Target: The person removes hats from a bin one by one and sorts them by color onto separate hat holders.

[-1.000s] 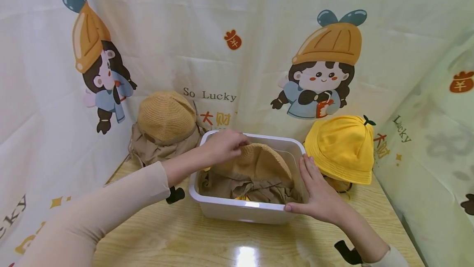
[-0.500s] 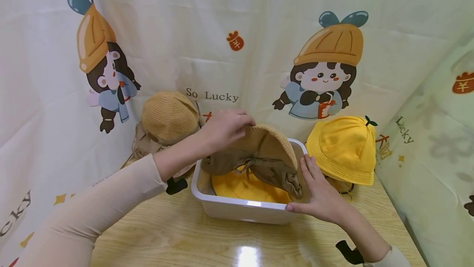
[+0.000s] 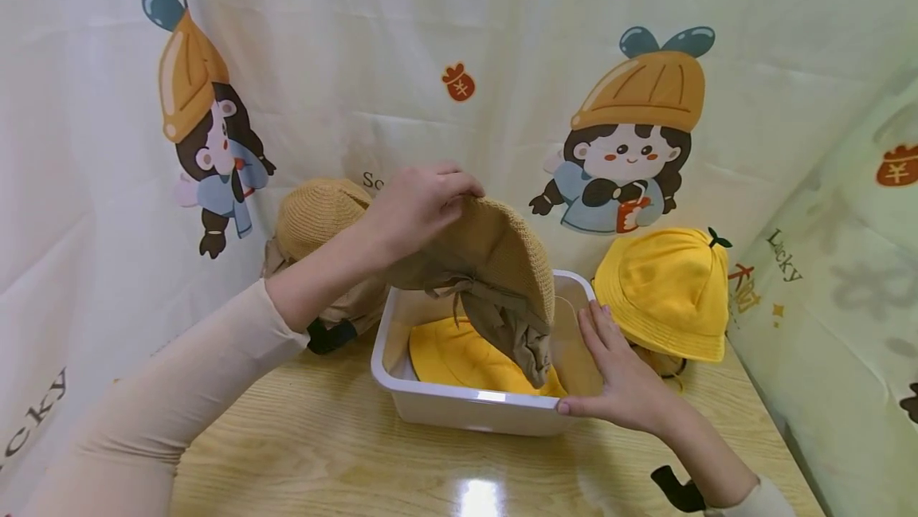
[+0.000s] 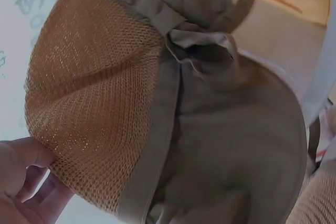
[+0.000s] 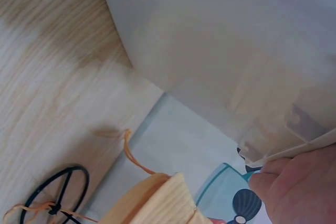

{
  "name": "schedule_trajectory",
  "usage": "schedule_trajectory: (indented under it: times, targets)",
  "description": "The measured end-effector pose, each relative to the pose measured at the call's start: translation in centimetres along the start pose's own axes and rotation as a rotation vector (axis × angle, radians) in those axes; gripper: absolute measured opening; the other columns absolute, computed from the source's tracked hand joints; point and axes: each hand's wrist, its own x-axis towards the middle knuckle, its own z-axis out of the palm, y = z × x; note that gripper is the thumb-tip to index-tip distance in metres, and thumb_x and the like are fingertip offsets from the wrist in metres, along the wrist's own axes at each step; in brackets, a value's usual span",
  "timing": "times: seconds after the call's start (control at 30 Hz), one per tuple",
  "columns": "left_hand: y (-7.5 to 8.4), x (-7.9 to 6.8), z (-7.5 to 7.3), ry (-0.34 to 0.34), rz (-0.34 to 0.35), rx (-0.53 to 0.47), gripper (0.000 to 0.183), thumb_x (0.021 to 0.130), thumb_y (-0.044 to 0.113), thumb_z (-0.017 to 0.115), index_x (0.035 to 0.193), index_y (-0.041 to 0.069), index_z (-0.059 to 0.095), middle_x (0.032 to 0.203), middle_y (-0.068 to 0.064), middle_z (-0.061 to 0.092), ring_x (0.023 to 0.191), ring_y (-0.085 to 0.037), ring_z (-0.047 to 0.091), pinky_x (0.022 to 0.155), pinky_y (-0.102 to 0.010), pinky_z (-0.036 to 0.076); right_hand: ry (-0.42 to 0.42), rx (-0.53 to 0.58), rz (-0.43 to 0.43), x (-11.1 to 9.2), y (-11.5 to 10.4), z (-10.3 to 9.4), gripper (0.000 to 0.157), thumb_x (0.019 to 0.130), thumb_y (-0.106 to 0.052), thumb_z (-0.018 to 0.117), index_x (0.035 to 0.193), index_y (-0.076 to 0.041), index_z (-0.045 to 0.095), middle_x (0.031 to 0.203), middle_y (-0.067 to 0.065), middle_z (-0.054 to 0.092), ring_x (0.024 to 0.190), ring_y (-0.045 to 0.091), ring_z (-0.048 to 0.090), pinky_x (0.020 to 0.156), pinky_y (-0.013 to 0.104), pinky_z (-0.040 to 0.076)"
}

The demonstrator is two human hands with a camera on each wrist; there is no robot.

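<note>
My left hand [image 3: 423, 206] pinches the edge of a tan straw sun hat [image 3: 512, 254] with a brown cloth brim and bow. Tilted, it hangs above the back of a white plastic bin [image 3: 473, 394], its lower brim dipping inside. In the left wrist view, thumb and fingers [image 4: 37, 153] grip the hat's woven crown. Below it, a yellow hat [image 3: 459, 354] lies in the bin, partly covered. My right hand [image 3: 624, 381] rests on the bin's front right corner, fingers stretched along the right rim and thumb on the front rim.
Another straw hat [image 3: 315, 214] with brown cloth sits behind my left forearm. Right of the bin stands a yellow bucket hat [image 3: 663, 290] with a green sprout; a black ring-shaped base [image 5: 79, 182] shows near it. Printed curtains [image 3: 516, 135] enclose the wooden table [image 3: 344, 453].
My left hand has lifted the straw hat up and slightly left out of the bin, uncovering the yellow hat beneath. The right hand has stayed on the rim.
</note>
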Motion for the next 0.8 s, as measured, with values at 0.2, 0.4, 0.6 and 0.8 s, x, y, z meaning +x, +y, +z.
schedule_trajectory:
  times: [0.2,0.4,0.6,0.8]
  targets:
    - [-0.9,0.1,-1.8,0.068,-0.01,-0.016,0.021,0.092,-0.004,0.062,0.103,0.008,0.075,0.102,-0.003,0.073,0.092,-0.017,0.068,0.082,-0.029,0.054,0.005,-0.005,-0.004,0.0,0.0,0.0,0.131,0.071,-0.066,0.078,0.161,-0.01,0.0,0.166,0.021,-0.006,0.15,0.049,0.0,0.109,0.072,0.023]
    - [-1.9,0.6,-4.1,0.171,-0.029,0.021,0.02,0.091,-0.006,0.06,0.1,0.006,0.074,0.101,-0.006,0.073,0.09,-0.02,0.067,0.079,-0.033,0.053,0.004,-0.001,-0.005,0.0,-0.1,0.0,0.13,0.072,-0.065,0.078,0.161,-0.012,0.0,0.166,0.022,-0.007,0.15,0.049,0.0,0.108,0.074,0.023]
    - [-2.7,0.7,-6.6,0.22,-0.094,0.051,0.02,0.093,-0.004,0.061,0.102,0.005,0.075,0.103,-0.006,0.074,0.089,-0.017,0.065,0.077,-0.03,0.051,0.001,-0.002,-0.005,0.1,-0.1,0.0,0.129,0.073,-0.065,0.078,0.161,-0.014,-0.001,0.166,0.022,-0.007,0.15,0.049,0.0,0.107,0.074,0.024]
    - [-3.8,0.5,-8.6,0.302,-0.108,0.093,0.022,0.093,-0.005,0.058,0.103,0.005,0.076,0.103,-0.007,0.074,0.086,-0.018,0.064,0.075,-0.028,0.048,-0.001,-0.002,-0.001,0.2,0.0,0.1,0.128,0.072,-0.065,0.078,0.161,-0.017,-0.001,0.166,0.022,-0.006,0.15,0.049,0.0,0.107,0.075,0.024]
